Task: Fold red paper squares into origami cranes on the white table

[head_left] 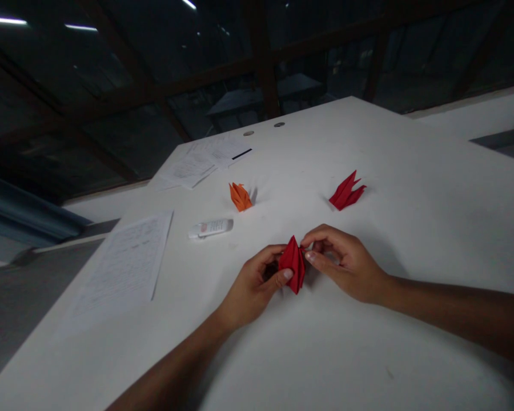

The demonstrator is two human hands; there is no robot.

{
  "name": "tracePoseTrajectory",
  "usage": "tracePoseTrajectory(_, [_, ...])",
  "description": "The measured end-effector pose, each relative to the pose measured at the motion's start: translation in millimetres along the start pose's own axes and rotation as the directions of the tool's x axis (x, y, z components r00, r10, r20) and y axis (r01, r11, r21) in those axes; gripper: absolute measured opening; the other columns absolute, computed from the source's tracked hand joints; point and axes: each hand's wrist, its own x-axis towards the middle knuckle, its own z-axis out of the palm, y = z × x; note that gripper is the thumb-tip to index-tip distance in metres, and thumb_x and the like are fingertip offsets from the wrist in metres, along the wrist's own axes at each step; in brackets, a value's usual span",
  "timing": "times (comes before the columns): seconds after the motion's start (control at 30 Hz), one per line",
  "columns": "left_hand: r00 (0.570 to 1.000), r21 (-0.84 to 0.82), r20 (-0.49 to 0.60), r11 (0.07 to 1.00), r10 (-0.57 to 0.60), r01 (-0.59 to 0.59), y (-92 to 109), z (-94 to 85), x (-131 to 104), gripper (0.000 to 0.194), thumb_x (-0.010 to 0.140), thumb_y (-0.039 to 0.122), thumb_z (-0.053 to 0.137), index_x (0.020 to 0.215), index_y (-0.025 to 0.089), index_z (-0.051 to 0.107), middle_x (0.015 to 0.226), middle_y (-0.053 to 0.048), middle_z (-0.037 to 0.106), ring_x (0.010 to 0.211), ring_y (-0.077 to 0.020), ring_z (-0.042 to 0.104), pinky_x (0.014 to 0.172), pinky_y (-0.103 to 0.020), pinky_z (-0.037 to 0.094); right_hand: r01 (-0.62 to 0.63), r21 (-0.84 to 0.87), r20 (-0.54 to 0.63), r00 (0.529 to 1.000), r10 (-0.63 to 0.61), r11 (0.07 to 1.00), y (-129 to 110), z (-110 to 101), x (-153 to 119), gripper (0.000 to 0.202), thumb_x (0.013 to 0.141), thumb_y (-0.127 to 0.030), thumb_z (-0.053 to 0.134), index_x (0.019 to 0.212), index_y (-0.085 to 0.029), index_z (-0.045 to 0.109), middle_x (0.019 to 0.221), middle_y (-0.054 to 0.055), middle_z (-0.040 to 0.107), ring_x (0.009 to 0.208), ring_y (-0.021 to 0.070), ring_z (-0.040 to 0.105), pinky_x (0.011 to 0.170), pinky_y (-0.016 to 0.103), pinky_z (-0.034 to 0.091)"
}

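My left hand (257,281) pinches a red origami piece (293,264) between thumb and fingers, just above the white table. The piece is folded into pointed layers and stands roughly upright. My right hand (346,260) is at its right side, thumb and index fingertip closed on a small edge of the paper. The fingertips hide part of that edge. Beyond my hands, an orange origami piece (240,197) stands to the left. Another red origami piece (347,192), with pointed tips sticking up, rests to the right.
A white container with a printed label (211,228) lies left of my hands. Written sheets (124,262) lie along the table's left side, with more papers (201,161) farther back. Two round discs (279,124) sit near the far edge of the white table (411,228). Dark windows stand behind.
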Motion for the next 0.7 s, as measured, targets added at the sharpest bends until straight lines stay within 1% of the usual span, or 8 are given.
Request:
tracePoseTrajectory(0.17, [1.000, 0.018, 0.025, 1.000, -0.002, 0.002, -0.4, 0.3, -0.6, 0.039, 0.093, 0.031, 0.070, 0.129, 0.018, 0.062, 0.116, -0.010, 0.070, 0.102, -0.0201, 0.066, 0.091, -0.033, 0.052, 0.044, 0.032, 0.042, 0.998, -0.045, 0.999, -1.6, -0.4, 1.9, 0.011, 0.094, -0.021, 0.063, 0.104, -0.022, 0.067, 0.099, 0.005, 0.069, 0.085, 0.0180, 0.064, 0.077, 0.032, 0.053])
tracePoseTrajectory(0.27, [1.000, 0.047, 0.021, 0.999, -0.012, 0.011, 0.6, -0.1, -0.4, 0.038, 0.094, 0.031, 0.068, 0.129, 0.018, 0.062, 0.116, -0.010, 0.070, 0.103, -0.0204, 0.066, 0.091, -0.033, 0.052, 0.055, 0.048, 0.067, 0.996, -0.058, 0.997, -3.1, -0.7, 2.5, 0.016, 0.091, -0.015, 0.063, 0.104, -0.022, 0.067, 0.097, 0.004, 0.069, 0.082, 0.0168, 0.063, 0.075, 0.032, 0.052])
tracePoseTrajectory(0.37, [0.999, 0.044, 0.033, 0.999, -0.011, 0.010, 0.9, -0.4, 0.1, 0.039, 0.094, 0.032, 0.068, 0.130, 0.017, 0.062, 0.115, -0.010, 0.070, 0.102, -0.0205, 0.066, 0.091, -0.033, 0.052, 0.059, 0.049, 0.071, 0.995, -0.063, 0.997, -4.2, -1.3, 2.4, 0.019, 0.089, -0.012, 0.062, 0.104, -0.022, 0.068, 0.095, 0.003, 0.068, 0.081, 0.0166, 0.062, 0.075, 0.032, 0.052])
tracePoseTrajectory(0.43, [0.999, 0.026, 0.037, 1.000, -0.003, 0.002, 0.3, -0.6, 0.2, 0.041, 0.094, 0.032, 0.068, 0.131, 0.017, 0.061, 0.114, -0.010, 0.071, 0.101, -0.0204, 0.066, 0.090, -0.033, 0.052, 0.046, 0.047, 0.070, 0.996, -0.049, 0.998, -4.4, -1.5, 2.3, 0.018, 0.090, -0.013, 0.062, 0.103, -0.022, 0.069, 0.094, 0.003, 0.068, 0.082, 0.0172, 0.062, 0.075, 0.032, 0.051])
tracePoseTrajectory(0.57, [0.999, 0.006, 0.046, 1.000, 0.018, -0.018, -1.3, -0.6, 0.3, 0.040, 0.094, 0.032, 0.068, 0.131, 0.018, 0.061, 0.114, -0.011, 0.071, 0.103, -0.0212, 0.066, 0.090, -0.032, 0.052, 0.028, 0.024, 0.062, 0.998, -0.030, 0.999, -2.9, -1.5, 2.7, 0.010, 0.094, -0.020, 0.062, 0.101, -0.023, 0.069, 0.095, 0.004, 0.069, 0.085, 0.0182, 0.063, 0.077, 0.032, 0.050])
tracePoseTrajectory(0.7, [1.000, 0.006, 0.029, 1.000, 0.011, -0.011, 0.2, 0.2, 0.7, 0.036, 0.094, 0.030, 0.068, 0.127, 0.017, 0.062, 0.110, -0.009, 0.071, 0.100, -0.0198, 0.066, 0.088, -0.032, 0.052, 0.020, 0.030, 0.042, 0.999, -0.022, 0.999, -1.5, -1.3, 2.2, 0.009, 0.097, -0.024, 0.060, 0.103, -0.023, 0.067, 0.095, 0.004, 0.068, 0.086, 0.0180, 0.063, 0.078, 0.032, 0.050])
